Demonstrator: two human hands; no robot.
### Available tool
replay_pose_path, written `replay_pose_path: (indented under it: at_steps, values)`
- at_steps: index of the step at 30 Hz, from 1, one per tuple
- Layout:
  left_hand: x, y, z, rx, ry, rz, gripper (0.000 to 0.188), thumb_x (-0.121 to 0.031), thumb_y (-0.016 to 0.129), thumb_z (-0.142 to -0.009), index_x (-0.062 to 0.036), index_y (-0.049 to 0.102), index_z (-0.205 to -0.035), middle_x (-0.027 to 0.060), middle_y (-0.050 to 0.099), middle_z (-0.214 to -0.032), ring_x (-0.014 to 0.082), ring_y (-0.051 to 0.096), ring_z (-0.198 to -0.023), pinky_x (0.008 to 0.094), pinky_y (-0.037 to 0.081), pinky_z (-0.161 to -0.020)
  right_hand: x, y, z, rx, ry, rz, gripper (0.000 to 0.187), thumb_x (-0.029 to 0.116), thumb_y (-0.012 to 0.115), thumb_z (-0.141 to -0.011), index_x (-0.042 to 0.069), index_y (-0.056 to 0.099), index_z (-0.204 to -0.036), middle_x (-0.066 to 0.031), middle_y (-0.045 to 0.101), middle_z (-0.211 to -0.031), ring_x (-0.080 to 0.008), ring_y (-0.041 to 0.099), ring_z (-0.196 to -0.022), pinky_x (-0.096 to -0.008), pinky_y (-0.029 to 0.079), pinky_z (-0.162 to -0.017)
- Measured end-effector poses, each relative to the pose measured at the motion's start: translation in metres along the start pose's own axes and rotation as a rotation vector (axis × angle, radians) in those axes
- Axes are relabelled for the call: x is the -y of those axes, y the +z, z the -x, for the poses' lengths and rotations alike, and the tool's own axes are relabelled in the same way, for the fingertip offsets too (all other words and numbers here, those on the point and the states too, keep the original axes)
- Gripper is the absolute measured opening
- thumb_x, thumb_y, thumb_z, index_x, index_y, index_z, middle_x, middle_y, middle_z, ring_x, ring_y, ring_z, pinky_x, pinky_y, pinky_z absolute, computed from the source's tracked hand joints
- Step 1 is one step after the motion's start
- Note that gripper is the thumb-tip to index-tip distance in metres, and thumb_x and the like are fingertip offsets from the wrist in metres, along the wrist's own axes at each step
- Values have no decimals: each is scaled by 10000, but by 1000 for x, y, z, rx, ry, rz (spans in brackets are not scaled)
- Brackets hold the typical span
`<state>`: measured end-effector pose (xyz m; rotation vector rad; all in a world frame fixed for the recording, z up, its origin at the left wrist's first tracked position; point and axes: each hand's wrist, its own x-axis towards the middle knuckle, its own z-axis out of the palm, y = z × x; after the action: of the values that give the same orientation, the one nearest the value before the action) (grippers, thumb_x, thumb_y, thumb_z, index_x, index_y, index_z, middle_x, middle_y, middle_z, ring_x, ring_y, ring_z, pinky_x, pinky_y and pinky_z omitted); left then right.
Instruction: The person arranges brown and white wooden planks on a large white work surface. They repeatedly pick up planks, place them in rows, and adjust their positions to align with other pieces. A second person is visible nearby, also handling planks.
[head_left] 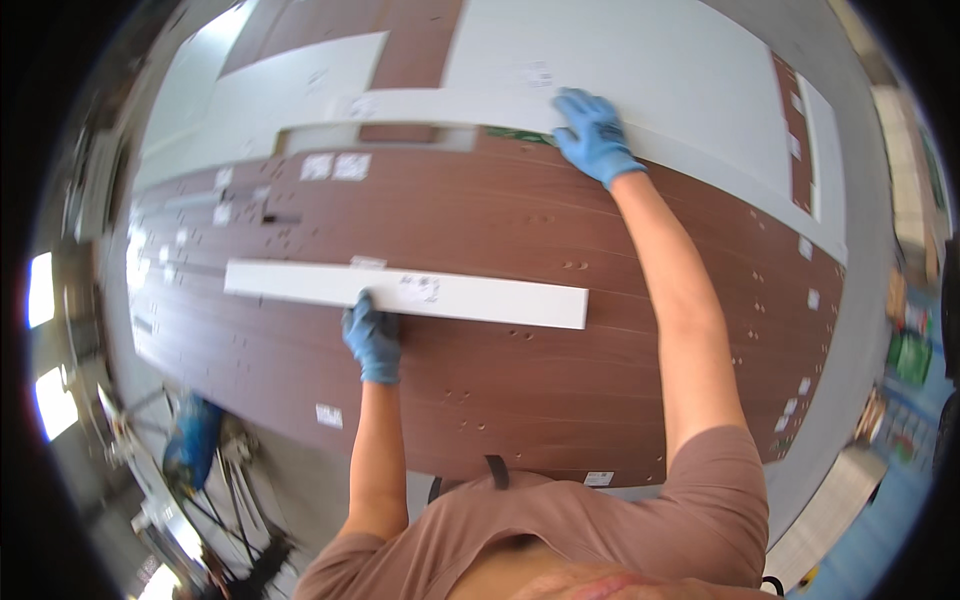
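A long narrow white board (490, 297) with a printed label lies across my front, above the large brown wood-grain panel (520, 385). My left hand (372, 340), in a blue glove, grips its near edge left of the middle, thumb on top and the other fingers mostly hidden beneath. Farther off to the right, my right hand (597, 135), also gloved in blue, rests with fingers stretched out on the near edge of a big white panel (640, 70). Beside that hand, a short green strip (518, 135) shows along the panel's edge.
More white and brown panels lie at the far side, among them a white one (285, 90) at the far left. Paper labels (335, 167) and drilled holes dot the brown panel. Equipment with a blue part (192, 440) stands on the floor at the lower left.
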<state>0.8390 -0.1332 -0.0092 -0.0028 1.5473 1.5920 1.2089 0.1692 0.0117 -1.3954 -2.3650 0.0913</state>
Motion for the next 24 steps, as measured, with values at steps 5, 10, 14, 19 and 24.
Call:
replay_pose_path:
  at_steps: [5, 10, 14, 19, 24]
  values:
    - [-6, 12, 7, 45, -36, 137, 131, -136, 729, -986, -147, 648, -1088, -70, 587, -766, 75, 607, -692, 298, 585, -667, 124, -29, 42, -30, -314, -290, 472, 322, 757, -898, 45, 668, -1270, -210, 628, -1421, -424, 598, -1301, -524, 459, -1116]
    - [-15, 18, 13, 102, -80, 173, 106, -200, 736, -987, -163, 643, -1025, -80, 613, -763, 71, 615, -684, 264, 543, -620, 233, -42, 106, 309, -374, -304, 752, 546, 786, -821, 57, 609, -1365, -201, 506, -1553, -386, 521, -1392, -534, 378, -1188]
    - [-16, 16, 13, 92, -125, 162, 139, -173, 719, -996, -145, 637, -1104, -37, 681, -897, 107, 677, -798, 281, 576, -685, 259, -28, 123, 319, -266, -273, 671, 355, 883, -737, 74, 616, -1285, -198, 507, -1526, -370, 541, -1343, -499, 419, -1155]
    - [-20, 11, 10, 152, -201, 200, 163, -168, 722, -992, -156, 636, -1130, -21, 703, -972, 123, 696, -880, 310, 588, -740, 270, -18, 129, 246, -163, -251, 596, 238, 888, -718, 77, 614, -1223, -190, 549, -1461, -365, 585, -1258, -491, 458, -1114]
    - [-31, -1, 19, 168, -207, 206, 153, -147, 723, -986, -99, 613, -1081, 21, 711, -1010, 150, 698, -938, 326, 586, -783, 289, -33, 138, 221, -121, -254, 642, 233, 887, -731, 60, 600, -1278, -163, 592, -1401, -354, 616, -1231, -482, 492, -1085]
